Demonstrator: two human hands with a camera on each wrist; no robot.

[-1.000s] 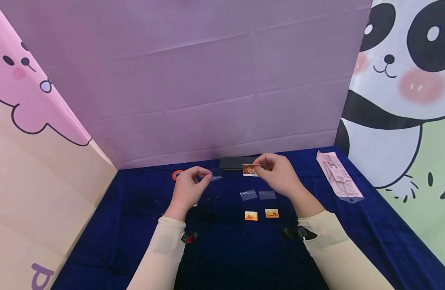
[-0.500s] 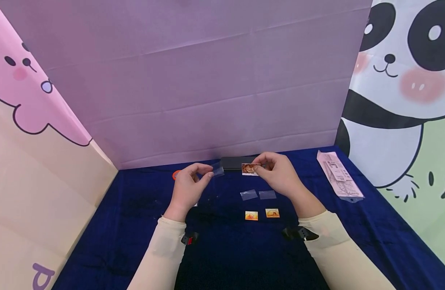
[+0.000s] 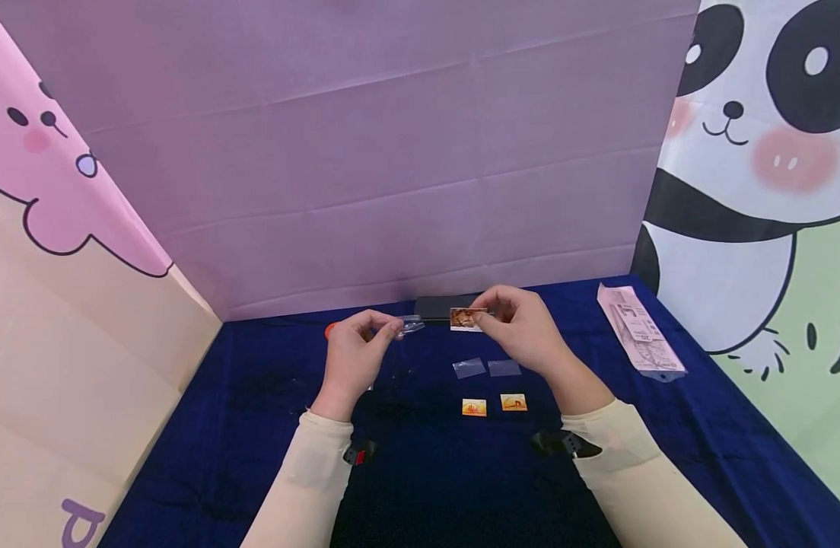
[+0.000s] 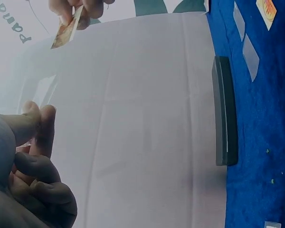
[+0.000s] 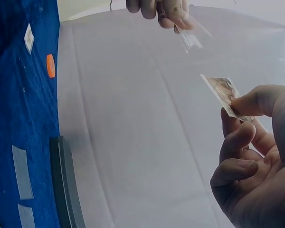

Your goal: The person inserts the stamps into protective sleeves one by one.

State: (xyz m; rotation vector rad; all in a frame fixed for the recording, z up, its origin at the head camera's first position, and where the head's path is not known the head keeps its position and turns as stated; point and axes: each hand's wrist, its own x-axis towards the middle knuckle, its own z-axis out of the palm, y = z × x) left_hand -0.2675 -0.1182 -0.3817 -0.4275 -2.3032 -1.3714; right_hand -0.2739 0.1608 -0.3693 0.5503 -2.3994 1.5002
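Observation:
My left hand [image 3: 354, 358] pinches a small clear plastic sleeve [image 3: 412, 326] between thumb and forefinger, above the table. In the left wrist view the sleeve [image 4: 45, 90] juts up from the fingertips. Facing it, my right hand [image 3: 523, 327] pinches a postage stamp [image 3: 461, 319] with a brown picture and white edge by its right side. Stamp and sleeve are apart, as the right wrist view shows with the stamp [image 5: 223, 92] below the sleeve [image 5: 190, 40]. Two more clear sleeves [image 3: 469, 369] lie on the cloth, with two yellow-orange stamps [image 3: 474, 408] nearer me.
A flat dark case [image 3: 435, 307] lies at the back, against the purple backdrop. On the right is a pink printed packet [image 3: 641, 331]. An orange round item [image 5: 50, 66] and a small white-edged piece [image 5: 29, 38] lie on the blue cloth at the left.
The sleeve in my left hand has tilted up and then flattened, its mouth now showing two separated edges. My right hand has brought the stamp slightly left, nearer the sleeve.

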